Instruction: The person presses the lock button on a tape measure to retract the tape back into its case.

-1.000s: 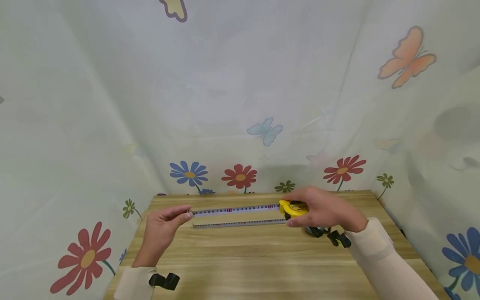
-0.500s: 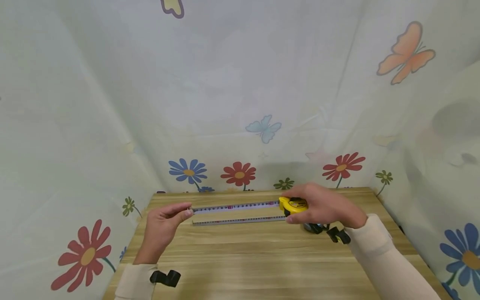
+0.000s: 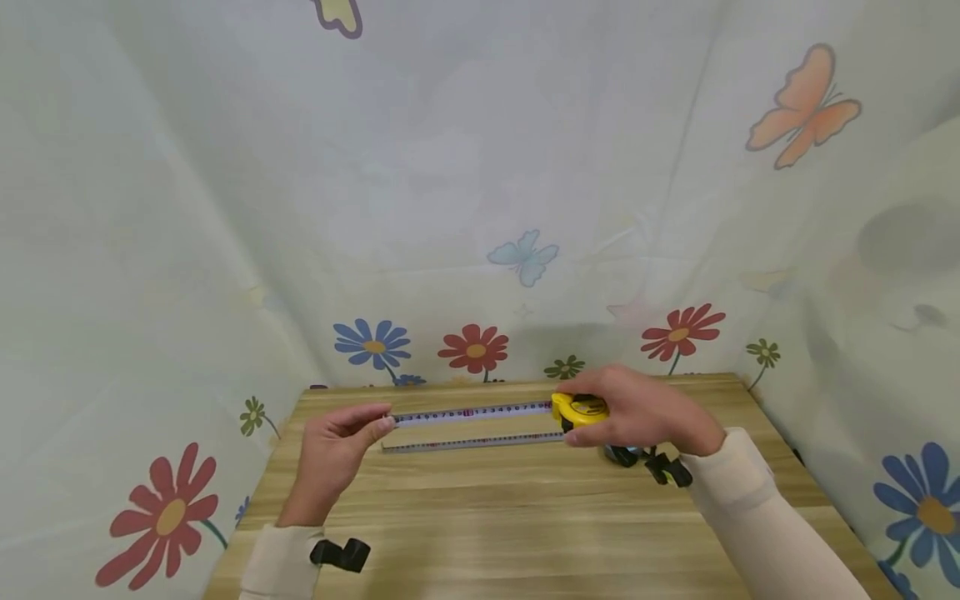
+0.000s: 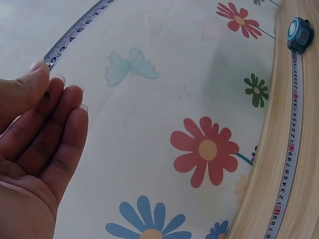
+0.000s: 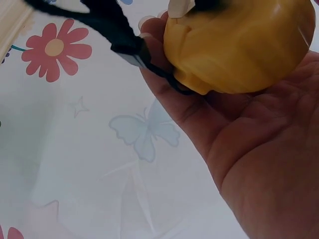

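My left hand (image 3: 335,450) pinches the end of a metal tape blade (image 3: 472,413) between thumb and fingers. That blade runs to a yellow tape measure (image 3: 583,410), which my right hand (image 3: 648,412) grips at the other end. In the right wrist view the yellow case (image 5: 239,45) sits in the curled fingers, with a dark strap (image 5: 114,30) hanging from it. A second tape measure with a teal and dark case (image 4: 299,35) lies on the table, its own blade (image 4: 288,164) pulled out. From the head, my right hand partly hides that case.
The wood-grain table (image 3: 480,525) spans the space below both hands. A pale curtain (image 3: 450,167) printed with flowers and butterflies rises behind it and at both sides. Each wrist carries a black mount (image 3: 341,554).
The left hand has shifted slightly right, toward the yellow case, and the stretch of blade between the hands is a little shorter. The second tape measure lies still.
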The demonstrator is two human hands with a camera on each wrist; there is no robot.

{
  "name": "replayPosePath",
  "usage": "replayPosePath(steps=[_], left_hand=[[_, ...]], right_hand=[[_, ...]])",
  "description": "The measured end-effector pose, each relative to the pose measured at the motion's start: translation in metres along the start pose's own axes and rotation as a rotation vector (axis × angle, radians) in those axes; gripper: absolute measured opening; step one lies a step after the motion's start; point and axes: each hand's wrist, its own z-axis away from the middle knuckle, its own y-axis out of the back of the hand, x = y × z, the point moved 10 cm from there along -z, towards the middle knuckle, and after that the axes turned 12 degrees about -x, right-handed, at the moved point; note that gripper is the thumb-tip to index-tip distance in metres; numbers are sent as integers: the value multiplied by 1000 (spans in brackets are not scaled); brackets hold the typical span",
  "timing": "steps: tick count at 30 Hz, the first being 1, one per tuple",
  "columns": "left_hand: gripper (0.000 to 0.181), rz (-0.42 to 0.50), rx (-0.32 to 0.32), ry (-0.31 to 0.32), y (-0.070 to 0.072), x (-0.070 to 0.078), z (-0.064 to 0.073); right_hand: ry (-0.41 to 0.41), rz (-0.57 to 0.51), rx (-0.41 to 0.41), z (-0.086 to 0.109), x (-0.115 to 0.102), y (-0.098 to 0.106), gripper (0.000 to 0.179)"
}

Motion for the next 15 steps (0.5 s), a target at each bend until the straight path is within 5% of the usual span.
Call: replayPosePath(steps=[15], left_hand=[[21, 39, -54, -32, -5, -3, 2]], right_hand=[[7, -1, -9, -4, -7, -2, 58]])
